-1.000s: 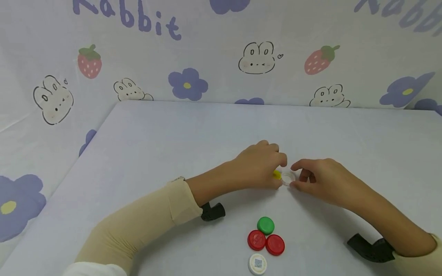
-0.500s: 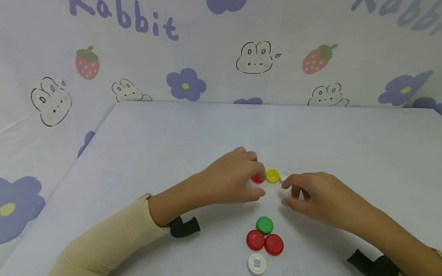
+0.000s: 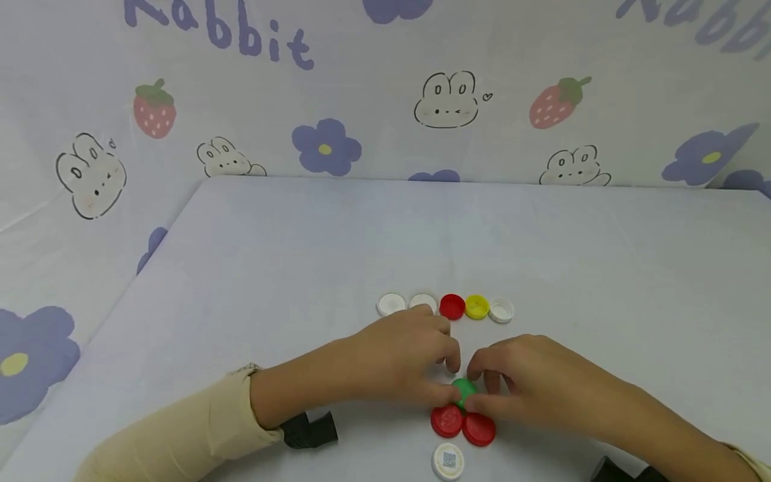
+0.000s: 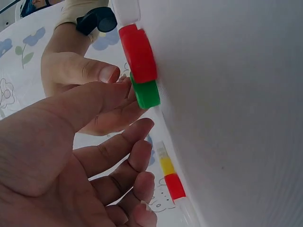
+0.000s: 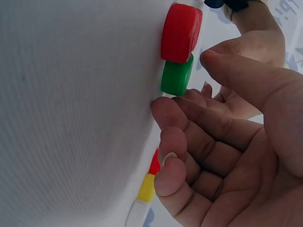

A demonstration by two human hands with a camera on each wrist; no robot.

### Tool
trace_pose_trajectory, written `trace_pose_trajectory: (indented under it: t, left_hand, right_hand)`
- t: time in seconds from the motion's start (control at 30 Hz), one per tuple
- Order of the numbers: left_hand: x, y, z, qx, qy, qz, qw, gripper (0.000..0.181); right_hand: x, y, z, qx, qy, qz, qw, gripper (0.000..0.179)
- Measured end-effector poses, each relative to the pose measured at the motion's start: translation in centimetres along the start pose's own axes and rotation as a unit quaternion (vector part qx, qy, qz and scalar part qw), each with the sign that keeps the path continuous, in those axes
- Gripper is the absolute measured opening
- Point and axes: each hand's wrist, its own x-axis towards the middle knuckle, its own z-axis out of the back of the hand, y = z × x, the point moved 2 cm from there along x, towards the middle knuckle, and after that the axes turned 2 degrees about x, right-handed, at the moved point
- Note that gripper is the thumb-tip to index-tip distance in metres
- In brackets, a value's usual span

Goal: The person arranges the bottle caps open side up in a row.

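Note:
A green bottle cap lies on the white table, partly hidden between both hands. My left hand reaches in from the left, its thumb tip right at the cap and its fingers loosely bent. From the right comes my right hand, thumb and index finger spread around the cap's other side. In the right wrist view the green cap stands flat on the table, with the index fingertip close by it. Two red caps, a left one and a right one, lie against its near side.
Farther back runs a row: a white cap, another white cap partly behind my left hand, a red cap, a yellow cap and a clear-looking cap. A white cap with a printed code lies nearest me.
Both hands have left the back row and come nearer to me, down to the green cap. The row of caps they covered now shows; the near caps have stayed in place.

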Motion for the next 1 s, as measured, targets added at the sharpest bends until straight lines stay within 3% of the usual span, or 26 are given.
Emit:
trace_pose_trajectory:
  t: [0.63,1.0]
  left_hand:
    - [-0.16,-0.32,-0.55,0.035,-0.004,-0.030,0.9989,0.015]
    - [-0.10,-0.30,-0.67,0.049,0.004,-0.025,0.9985,0.010]
  right_hand:
    - [0.26,0.17,-0.59,0.002,-0.007,0.007,0.9999,0.011]
    - [0.33,-0.01,-0.77,0.004,-0.006,-0.007,1.0000,0.013]
